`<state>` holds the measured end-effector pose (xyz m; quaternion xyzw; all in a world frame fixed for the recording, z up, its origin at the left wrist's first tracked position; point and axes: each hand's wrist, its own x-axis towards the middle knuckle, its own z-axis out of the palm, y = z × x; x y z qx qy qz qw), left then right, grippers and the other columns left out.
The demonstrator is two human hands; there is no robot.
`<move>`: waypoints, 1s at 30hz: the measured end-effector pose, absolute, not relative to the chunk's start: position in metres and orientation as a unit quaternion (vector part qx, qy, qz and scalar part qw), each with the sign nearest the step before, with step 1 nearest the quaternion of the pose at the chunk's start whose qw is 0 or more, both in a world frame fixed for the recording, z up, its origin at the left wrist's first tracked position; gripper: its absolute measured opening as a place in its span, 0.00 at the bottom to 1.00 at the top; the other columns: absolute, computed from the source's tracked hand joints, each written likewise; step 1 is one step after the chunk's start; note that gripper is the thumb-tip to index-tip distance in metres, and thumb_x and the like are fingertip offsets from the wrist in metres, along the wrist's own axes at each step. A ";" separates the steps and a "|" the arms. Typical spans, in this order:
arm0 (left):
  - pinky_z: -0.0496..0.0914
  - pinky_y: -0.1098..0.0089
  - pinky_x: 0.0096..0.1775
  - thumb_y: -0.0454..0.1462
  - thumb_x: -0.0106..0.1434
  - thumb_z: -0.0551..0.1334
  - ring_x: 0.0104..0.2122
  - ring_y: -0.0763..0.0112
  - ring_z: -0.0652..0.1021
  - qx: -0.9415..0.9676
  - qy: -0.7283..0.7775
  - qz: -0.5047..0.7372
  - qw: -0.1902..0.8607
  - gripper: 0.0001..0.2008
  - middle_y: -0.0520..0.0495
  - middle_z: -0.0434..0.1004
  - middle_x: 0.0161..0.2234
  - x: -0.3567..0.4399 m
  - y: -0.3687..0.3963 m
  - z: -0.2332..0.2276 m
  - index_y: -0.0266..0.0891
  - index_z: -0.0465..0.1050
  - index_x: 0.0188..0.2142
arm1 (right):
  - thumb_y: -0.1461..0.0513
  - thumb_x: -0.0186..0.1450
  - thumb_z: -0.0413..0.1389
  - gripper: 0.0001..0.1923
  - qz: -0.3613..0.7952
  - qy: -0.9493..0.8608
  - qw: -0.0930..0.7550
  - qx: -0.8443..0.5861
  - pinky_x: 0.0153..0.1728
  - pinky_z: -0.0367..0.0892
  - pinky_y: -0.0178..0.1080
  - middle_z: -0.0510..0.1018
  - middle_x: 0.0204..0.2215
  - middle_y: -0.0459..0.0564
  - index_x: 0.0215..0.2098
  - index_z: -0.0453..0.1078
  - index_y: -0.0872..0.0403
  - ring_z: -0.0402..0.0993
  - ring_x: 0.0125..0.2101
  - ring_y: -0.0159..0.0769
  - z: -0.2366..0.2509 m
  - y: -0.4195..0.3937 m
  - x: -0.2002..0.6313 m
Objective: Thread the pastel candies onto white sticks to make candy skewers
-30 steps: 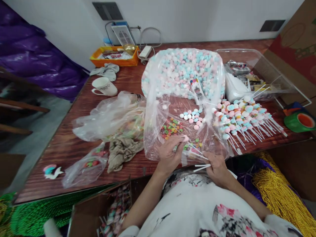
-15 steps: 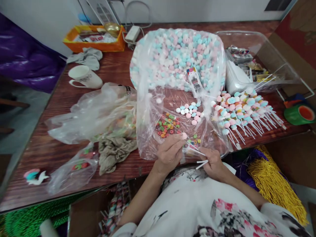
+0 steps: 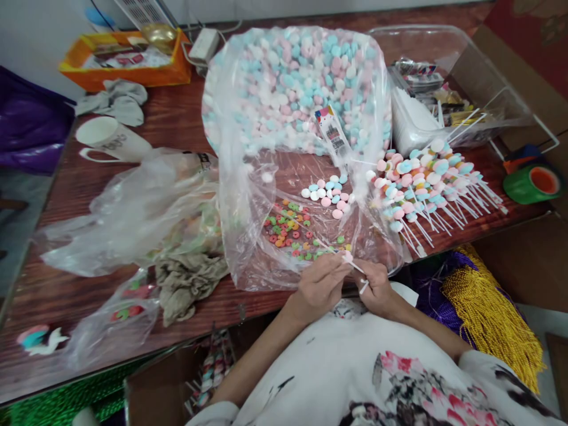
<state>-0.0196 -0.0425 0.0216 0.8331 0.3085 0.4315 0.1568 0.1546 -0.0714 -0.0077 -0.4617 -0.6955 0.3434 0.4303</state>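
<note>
My left hand pinches a pink round candy at the table's near edge. My right hand grips thin white sticks and holds one stick's tip against that candy. Just beyond my hands, on spread clear plastic, lie small coloured ring candies and a little heap of pastel round candies. Farther back is a big bag of pink, blue and white candies. A pile of finished candy sticks lies to the right.
A crumpled clear bag, a brown rag and a small bag of rings lie left. A white mug, orange tray, clear box and green tape roll stand around. Gold beads hang at right.
My hands have drawn together toward the table edge; the stick tip now meets the pink candy. The view has tilted down and shifted, so the table items appear higher and further left.
</note>
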 end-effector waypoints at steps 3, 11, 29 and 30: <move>0.77 0.62 0.47 0.27 0.62 0.59 0.45 0.64 0.81 0.805 0.338 0.441 0.208 0.17 0.41 0.81 0.45 -0.023 -0.043 0.024 0.41 0.74 0.49 | 0.68 0.66 0.48 0.15 0.357 -0.670 0.441 -0.478 0.37 0.72 0.37 0.79 0.31 0.49 0.46 0.74 0.54 0.76 0.32 0.35 -0.005 -0.064 0.160; 0.76 0.65 0.44 0.30 0.60 0.64 0.38 0.68 0.82 0.721 0.481 0.477 0.145 0.10 0.48 0.82 0.37 -0.074 -0.025 0.014 0.41 0.77 0.42 | 0.62 0.69 0.49 0.12 0.384 -0.640 0.433 -0.506 0.28 0.64 0.33 0.68 0.21 0.44 0.31 0.71 0.54 0.64 0.22 0.30 -0.007 -0.051 0.175; 0.71 0.68 0.36 0.36 0.65 0.59 0.35 0.66 0.78 0.846 0.492 0.143 0.146 0.12 0.45 0.78 0.36 -0.055 -0.027 0.010 0.41 0.74 0.48 | 0.57 0.70 0.53 0.10 0.465 -0.501 0.517 -0.515 0.22 0.54 0.33 0.60 0.18 0.39 0.36 0.73 0.54 0.55 0.19 0.27 -0.034 -0.059 0.176; 0.70 0.69 0.35 0.35 0.65 0.59 0.34 0.67 0.77 0.847 0.496 0.134 0.137 0.11 0.45 0.77 0.35 -0.053 -0.024 0.010 0.42 0.75 0.46 | 0.57 0.70 0.53 0.11 0.467 -0.501 0.516 -0.515 0.22 0.54 0.33 0.60 0.18 0.39 0.35 0.73 0.54 0.55 0.19 0.27 -0.035 -0.059 0.176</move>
